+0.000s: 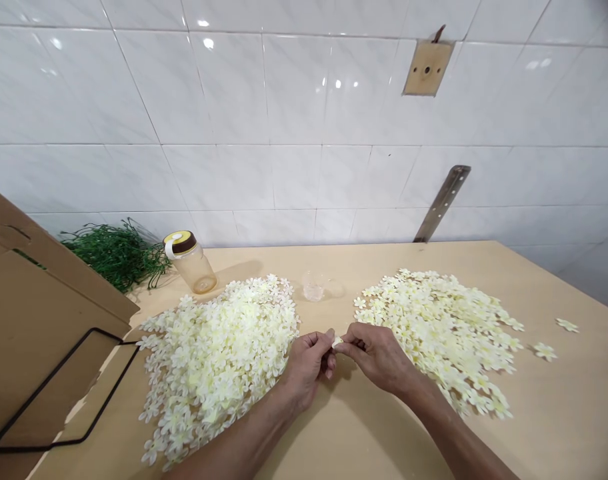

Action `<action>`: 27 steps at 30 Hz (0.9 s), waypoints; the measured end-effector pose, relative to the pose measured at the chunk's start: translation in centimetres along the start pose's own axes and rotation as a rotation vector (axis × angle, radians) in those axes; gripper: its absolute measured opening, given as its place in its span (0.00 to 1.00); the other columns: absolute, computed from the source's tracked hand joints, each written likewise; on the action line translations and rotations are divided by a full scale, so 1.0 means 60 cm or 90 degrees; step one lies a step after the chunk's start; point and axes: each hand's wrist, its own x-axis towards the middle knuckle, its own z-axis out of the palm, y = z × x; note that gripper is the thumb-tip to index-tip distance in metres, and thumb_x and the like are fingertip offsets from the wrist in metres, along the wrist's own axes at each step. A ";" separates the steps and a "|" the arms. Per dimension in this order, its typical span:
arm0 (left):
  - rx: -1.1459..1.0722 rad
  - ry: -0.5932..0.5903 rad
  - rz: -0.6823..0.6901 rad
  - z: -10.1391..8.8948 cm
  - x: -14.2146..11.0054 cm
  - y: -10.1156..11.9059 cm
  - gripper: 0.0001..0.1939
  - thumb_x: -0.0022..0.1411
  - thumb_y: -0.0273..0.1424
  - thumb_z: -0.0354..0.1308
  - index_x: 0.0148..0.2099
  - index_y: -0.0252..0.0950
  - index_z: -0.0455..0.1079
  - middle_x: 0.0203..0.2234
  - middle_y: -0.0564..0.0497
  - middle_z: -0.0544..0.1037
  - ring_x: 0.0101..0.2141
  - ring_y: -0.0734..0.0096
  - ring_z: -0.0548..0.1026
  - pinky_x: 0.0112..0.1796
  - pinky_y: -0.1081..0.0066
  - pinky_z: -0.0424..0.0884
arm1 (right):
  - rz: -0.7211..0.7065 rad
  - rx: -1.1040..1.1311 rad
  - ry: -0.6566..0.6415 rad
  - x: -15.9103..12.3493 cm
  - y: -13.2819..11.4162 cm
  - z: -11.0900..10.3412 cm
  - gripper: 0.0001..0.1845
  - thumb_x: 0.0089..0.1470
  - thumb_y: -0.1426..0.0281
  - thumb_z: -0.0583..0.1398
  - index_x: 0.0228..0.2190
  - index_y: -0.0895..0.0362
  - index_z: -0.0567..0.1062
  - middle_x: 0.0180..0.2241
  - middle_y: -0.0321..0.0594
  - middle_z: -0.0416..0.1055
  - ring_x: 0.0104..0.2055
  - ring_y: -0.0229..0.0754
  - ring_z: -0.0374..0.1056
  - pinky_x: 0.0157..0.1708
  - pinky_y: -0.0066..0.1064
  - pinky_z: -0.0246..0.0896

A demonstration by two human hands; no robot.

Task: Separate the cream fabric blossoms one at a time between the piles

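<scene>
Between the two flower heaps, my left hand [310,360] and my right hand [377,350] meet over the table. A small pale artificial flower [337,342] sits between their fingertips, mostly hidden by them. Both hands are closed in a pinch on it. To the left spreads a large heap of white-yellow artificial flowers [229,347], close beside my left wrist. A second heap of similar flowers [449,327], flatter and more yellow, lies right of my right hand. Just beyond the hands stands a small clear plastic cup [313,288]; its contents are hard to make out.
A plastic bottle [194,267] with a brown and yellow lid stands at the back left, near green artificial stems [119,253]. A cardboard box [44,300] and a black wire frame [64,393] occupy the left side. Two loose flowers [544,351] lie far right. A metal strip [443,203] leans on the tiled wall.
</scene>
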 end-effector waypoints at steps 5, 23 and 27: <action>-0.046 0.010 0.036 0.001 0.002 0.000 0.21 0.50 0.46 0.66 0.31 0.31 0.71 0.19 0.52 0.72 0.18 0.79 0.65 0.20 0.75 0.58 | 0.014 0.017 0.039 0.003 0.002 0.010 0.16 0.61 0.60 0.55 0.26 0.55 0.73 0.22 0.35 0.69 0.24 0.36 0.64 0.26 0.27 0.57; 0.057 0.050 0.072 0.010 -0.004 -0.007 0.22 0.53 0.50 0.62 0.27 0.34 0.66 0.14 0.53 0.70 0.14 0.78 0.63 0.17 0.76 0.58 | 0.017 0.006 -0.029 0.000 -0.015 0.009 0.18 0.64 0.61 0.51 0.30 0.54 0.77 0.23 0.36 0.73 0.25 0.37 0.68 0.29 0.27 0.61; 0.050 0.066 0.084 0.011 -0.002 -0.010 0.22 0.53 0.50 0.61 0.28 0.35 0.65 0.14 0.53 0.70 0.17 0.74 0.67 0.17 0.75 0.60 | 0.016 0.017 -0.031 0.001 -0.024 0.021 0.22 0.66 0.64 0.47 0.24 0.55 0.70 0.21 0.34 0.70 0.23 0.35 0.64 0.28 0.26 0.58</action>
